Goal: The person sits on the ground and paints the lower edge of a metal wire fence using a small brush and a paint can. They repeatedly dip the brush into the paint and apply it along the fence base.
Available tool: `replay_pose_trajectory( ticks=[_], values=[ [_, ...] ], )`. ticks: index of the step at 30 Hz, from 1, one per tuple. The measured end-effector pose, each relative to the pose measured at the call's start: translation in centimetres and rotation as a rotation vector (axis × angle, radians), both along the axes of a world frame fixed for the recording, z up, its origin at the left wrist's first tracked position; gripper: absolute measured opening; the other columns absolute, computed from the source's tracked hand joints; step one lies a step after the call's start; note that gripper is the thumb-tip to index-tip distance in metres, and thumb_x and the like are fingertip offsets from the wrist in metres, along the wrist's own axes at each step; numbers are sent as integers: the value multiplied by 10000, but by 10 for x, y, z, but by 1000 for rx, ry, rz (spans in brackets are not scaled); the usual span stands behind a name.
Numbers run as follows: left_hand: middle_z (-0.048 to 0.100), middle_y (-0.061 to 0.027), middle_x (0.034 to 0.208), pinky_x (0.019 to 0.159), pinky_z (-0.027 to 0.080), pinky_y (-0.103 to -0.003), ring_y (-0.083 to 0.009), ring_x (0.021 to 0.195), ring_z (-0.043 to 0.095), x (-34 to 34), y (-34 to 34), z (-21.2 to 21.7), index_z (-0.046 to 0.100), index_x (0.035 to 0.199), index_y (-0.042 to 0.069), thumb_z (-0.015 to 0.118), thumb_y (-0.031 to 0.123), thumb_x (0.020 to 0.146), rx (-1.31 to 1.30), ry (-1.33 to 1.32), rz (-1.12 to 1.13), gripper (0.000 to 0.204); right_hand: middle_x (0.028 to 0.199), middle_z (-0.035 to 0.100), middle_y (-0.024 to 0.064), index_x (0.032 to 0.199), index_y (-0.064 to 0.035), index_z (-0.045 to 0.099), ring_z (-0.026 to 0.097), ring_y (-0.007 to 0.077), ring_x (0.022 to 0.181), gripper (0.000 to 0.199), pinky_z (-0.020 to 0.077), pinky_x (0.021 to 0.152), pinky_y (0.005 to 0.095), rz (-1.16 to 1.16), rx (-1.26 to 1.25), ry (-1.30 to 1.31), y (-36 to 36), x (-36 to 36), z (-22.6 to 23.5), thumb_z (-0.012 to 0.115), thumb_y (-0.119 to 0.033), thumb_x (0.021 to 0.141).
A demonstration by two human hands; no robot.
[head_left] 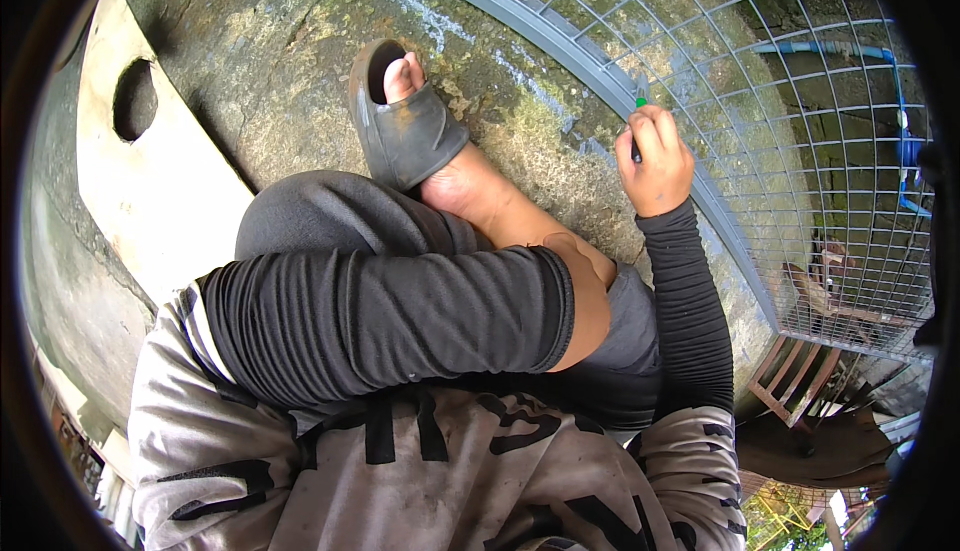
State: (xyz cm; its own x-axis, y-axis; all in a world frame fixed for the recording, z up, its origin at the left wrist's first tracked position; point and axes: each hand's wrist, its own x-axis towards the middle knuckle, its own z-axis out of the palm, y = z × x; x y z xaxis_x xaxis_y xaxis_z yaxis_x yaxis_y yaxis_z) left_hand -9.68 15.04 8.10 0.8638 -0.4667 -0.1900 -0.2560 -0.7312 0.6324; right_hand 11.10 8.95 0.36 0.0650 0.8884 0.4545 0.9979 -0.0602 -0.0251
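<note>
My right hand (659,163) is closed around a slim tool (637,149) with a black handle, a green collar and a thin greyish tip; its exact kind is too small to make out. The tip lies close to the grey metal frame (590,71) of a wire mesh panel (745,101). Across my lap runs my left forearm in a black sleeve. Only the wrist and back of my left hand (589,306) show, bent over by my bare shin, and its fingers are hidden.
My foot in a dark grey slide sandal (410,136) rests on the stained concrete floor (290,81). At left lies a pale board (150,191) with a round hole. Beyond the mesh are a blue pipe (830,49) and a brown slatted wooden piece (795,379).
</note>
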Motion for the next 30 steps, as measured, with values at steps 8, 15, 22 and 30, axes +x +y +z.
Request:
replay_pose_trajectory(
  ticks=[8, 15, 22, 30],
  values=[
    [666, -96, 1003, 791, 463, -408, -267, 950, 639, 14, -3, 3, 691, 1051, 57, 604, 201, 808, 140, 140, -172, 296, 958, 608, 64, 934, -94, 641, 654, 260, 767, 228, 528, 618, 348, -3, -121, 0, -6, -3, -8, 701, -15, 728],
    [665, -86, 990, 799, 461, -397, -262, 962, 632, 7, -2, 11, 693, 1027, 56, 597, 201, 818, 151, 155, -113, 272, 962, 619, 58, 907, -165, 655, 659, 234, 793, 266, 539, 585, 341, 91, -73, 23, 1, -30, 8, 725, -65, 670],
    [667, -72, 980, 807, 455, -394, -256, 956, 631, 6, -3, 3, 701, 1010, 69, 585, 225, 835, 90, 95, -62, 262, 985, 593, 36, 956, -157, 622, 625, 243, 822, 335, 545, 619, 360, -44, -165, -29, 0, -14, -2, 718, -59, 650],
    [662, -74, 938, 763, 461, -388, -242, 904, 634, 0, -6, 2, 703, 988, 74, 591, 230, 824, 104, 24, -40, 253, 931, 581, 15, 901, -138, 607, 580, 238, 827, 244, 536, 649, 356, 51, -171, 25, 3, -45, 21, 686, -56, 685]
  ],
)
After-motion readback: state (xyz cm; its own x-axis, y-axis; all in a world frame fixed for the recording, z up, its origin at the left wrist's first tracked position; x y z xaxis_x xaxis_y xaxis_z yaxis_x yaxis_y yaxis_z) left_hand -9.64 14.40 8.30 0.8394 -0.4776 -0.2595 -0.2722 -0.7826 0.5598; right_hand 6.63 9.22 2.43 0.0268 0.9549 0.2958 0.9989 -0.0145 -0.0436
